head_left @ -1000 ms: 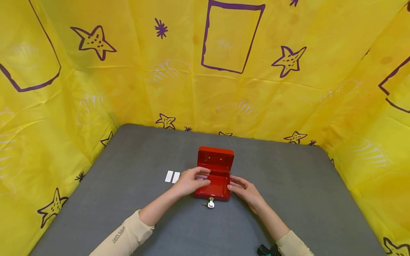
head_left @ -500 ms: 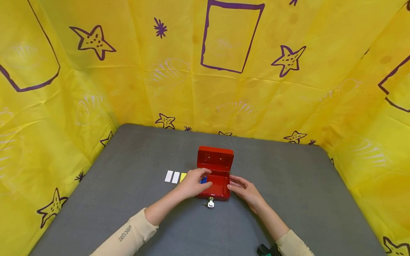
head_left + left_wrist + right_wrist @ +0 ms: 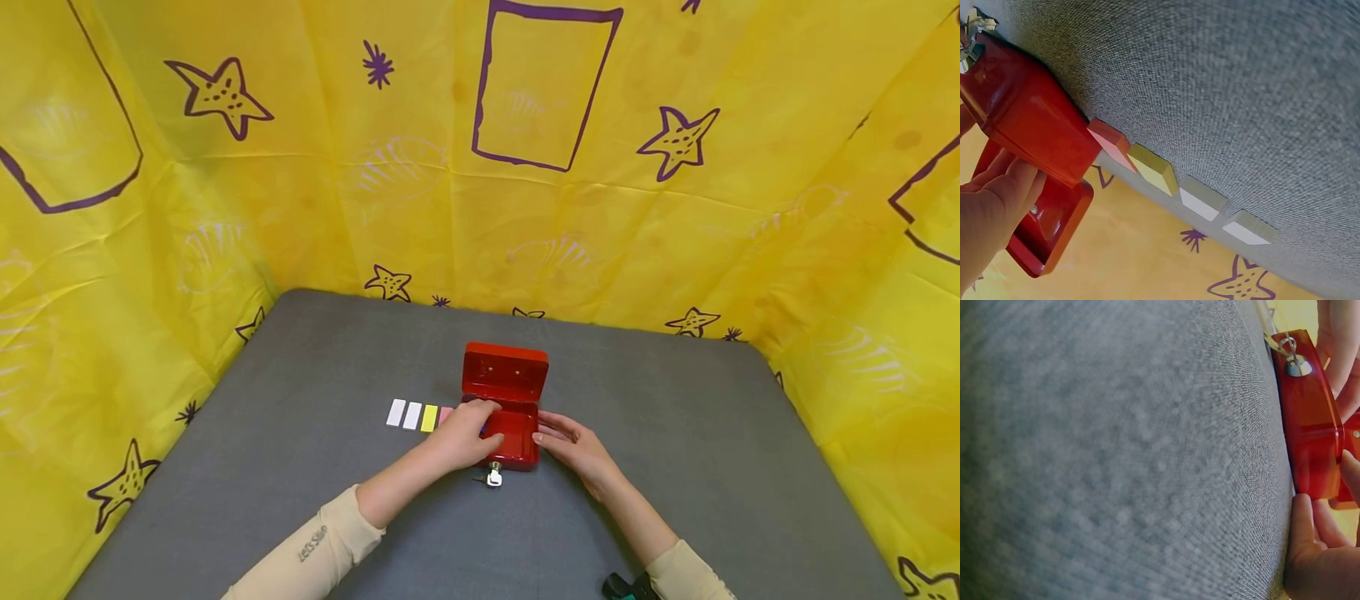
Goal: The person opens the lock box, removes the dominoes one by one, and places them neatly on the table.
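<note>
Red box (image 3: 519,435) glossy, rectangular; right hand (image 3: 577,450) holding side; tabletop (image 3: 652,400) woven-looking

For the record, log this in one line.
Left hand: fingers in red box | right hand: against box's right side | lid: open | keys: at lock | blocks: two white, one yellow, one pink
</note>
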{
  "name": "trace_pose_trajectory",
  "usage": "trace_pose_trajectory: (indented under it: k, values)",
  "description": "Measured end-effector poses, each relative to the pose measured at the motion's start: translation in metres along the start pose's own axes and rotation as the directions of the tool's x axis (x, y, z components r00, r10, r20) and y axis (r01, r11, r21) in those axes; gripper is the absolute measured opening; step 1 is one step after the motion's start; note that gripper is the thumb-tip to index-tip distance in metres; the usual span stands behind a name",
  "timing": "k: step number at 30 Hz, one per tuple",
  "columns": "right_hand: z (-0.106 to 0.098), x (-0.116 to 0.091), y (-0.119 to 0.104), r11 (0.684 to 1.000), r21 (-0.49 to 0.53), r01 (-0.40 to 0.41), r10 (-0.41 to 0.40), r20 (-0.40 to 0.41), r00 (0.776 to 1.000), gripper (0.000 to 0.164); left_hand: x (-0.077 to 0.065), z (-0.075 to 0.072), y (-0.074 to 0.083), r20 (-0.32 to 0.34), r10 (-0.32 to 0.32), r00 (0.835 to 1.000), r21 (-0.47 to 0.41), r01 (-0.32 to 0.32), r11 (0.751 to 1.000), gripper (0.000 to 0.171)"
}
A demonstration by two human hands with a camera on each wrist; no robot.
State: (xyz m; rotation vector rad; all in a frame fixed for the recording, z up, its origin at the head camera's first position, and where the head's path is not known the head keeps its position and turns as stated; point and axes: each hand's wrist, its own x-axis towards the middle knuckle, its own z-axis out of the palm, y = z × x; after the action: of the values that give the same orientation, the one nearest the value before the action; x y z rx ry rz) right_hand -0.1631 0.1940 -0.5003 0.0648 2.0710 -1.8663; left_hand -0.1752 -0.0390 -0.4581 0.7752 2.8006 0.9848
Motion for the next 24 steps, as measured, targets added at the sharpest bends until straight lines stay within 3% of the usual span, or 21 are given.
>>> trace_pose_trajectory:
  k: [10, 20, 24]
  values:
    - [0.000, 0.000, 0.002, 1.000, -0.007, 0.003, -0.003, -0.002, 1.000, 0.058, -0.002, 0.005, 0.003, 0.012, 0.005, 1.000, 0.119, -0.007, 0.993, 0.044]
    - [-0.002, 0.000, 0.003, 1.000, -0.010, 0.006, -0.007, -0.008, 1.000, 0.057, -0.001, 0.010, 0.003, 0.023, 0.034, 0.999, 0.095, -0.036, 0.995, 0.042]
    - [-0.002, 0.001, 0.004, 1.000, -0.017, 0.007, -0.007, -0.007, 1.000, 0.057, 0.000, 0.011, 0.004, 0.043, 0.012, 0.999, 0.064, -0.014, 0.998, 0.046]
